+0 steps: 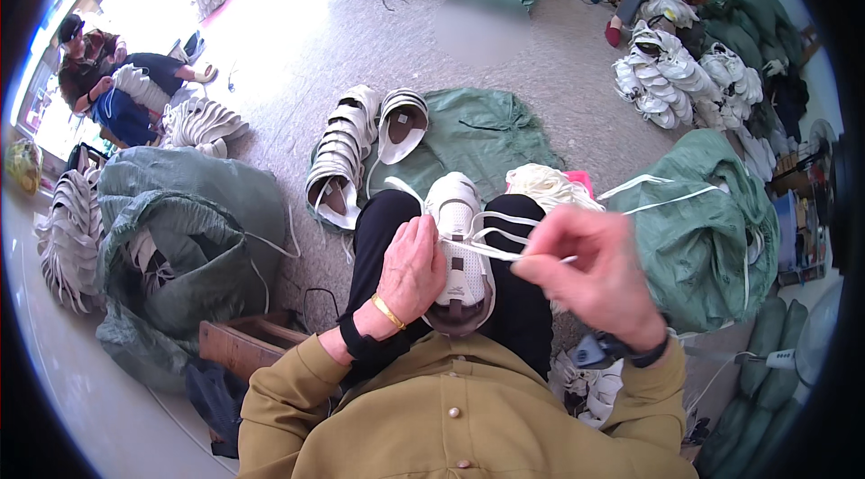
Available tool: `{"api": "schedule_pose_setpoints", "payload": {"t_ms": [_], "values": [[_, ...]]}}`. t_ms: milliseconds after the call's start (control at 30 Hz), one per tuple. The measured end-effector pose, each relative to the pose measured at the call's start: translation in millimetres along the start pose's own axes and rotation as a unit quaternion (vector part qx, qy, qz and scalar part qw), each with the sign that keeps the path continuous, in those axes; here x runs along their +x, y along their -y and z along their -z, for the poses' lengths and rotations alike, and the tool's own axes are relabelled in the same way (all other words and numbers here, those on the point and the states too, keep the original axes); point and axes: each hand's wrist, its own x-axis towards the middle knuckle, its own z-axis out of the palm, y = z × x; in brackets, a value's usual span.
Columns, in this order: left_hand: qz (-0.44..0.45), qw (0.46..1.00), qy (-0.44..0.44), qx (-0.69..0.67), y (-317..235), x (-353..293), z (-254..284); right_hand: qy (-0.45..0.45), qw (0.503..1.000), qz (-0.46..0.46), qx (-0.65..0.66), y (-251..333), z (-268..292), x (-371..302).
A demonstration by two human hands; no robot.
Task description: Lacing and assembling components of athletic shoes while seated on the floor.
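A white shoe upper (pixel 463 279) with a dark lining at its heel opening lies across my lap, its toe pointing away from me. My left hand (pixel 411 270) is closed on its left edge, fingers curled near the eyelets. White shoelace (pixel 491 251) runs from the eyelets to my right hand (pixel 590 267), which pinches it between thumb and forefinger to the right of the upper. Loose loops of the lace stand above the upper. My right fingers are slightly blurred. Just past my right knee is a bundle of white laces (pixel 551 185) beside something pink.
Stacked white uppers (pixel 347 141) and a single upper (pixel 402 126) lie on a flat green sack (pixel 491 132) ahead. Full green sacks stand left (pixel 180 200) and right (pixel 689 227). A wooden stool (pixel 239 344) is by my left side, a fan (pixel 815 344) at right. Other people sit farther off.
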Motion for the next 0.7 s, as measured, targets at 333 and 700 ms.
{"api": "schedule_pose_setpoints", "payload": {"t_ms": [333, 700], "values": [[-0.012, 0.983, 0.027, -0.182, -50.3, 29.9, 44.6, -0.021, 0.995, 0.06, -0.072, 20.3, 10.9, 14.6], [0.013, 0.903, 0.022, -0.43, -87.3, 54.7, 61.0, 0.032, 0.989, 0.137, 0.036, 0.7, 21.4, 32.1]]}}
